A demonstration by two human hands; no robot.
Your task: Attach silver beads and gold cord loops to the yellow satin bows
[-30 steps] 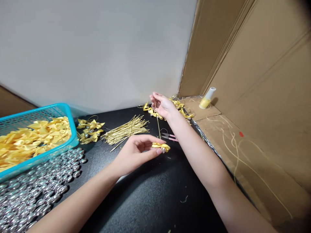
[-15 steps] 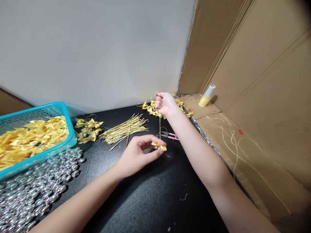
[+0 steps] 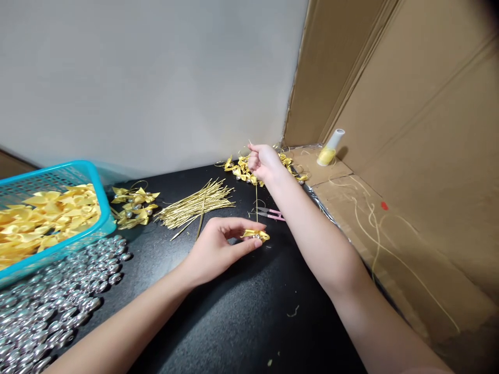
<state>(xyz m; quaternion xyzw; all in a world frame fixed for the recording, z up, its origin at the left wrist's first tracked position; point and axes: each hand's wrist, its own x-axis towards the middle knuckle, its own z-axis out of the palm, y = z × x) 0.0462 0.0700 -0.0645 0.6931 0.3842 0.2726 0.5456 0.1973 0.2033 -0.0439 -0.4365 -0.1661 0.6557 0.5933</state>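
Between thumb and fingers, my left hand (image 3: 224, 246) pinches a yellow ribbon bow (image 3: 256, 235) with a small silvery bead by it, above the black table. A thin yellow cord (image 3: 256, 200) runs taut from the bow up to my right hand (image 3: 262, 162), whose fingers are closed on it; a short cord end sticks out above them. Pink-handled snips (image 3: 273, 214) lie on the table, partly behind my right forearm. Behind my right hand is a heap of yellow bows (image 3: 239, 169) with beads and cord loops.
At the left stand a blue basket (image 3: 102, 200) of yellow bows and many silver beads (image 3: 50, 301). Nearby lie finished-looking bows (image 3: 136, 208) and a bundle of gold cords (image 3: 198, 202). A white spool (image 3: 331, 148) with yellow cord stands on cardboard (image 3: 312, 163) at the right.
The view has shifted slightly, so the basket and cords sit a little further left. The bow between my left fingers has turned slightly and shows more of its bead. Both hands keep their hold.
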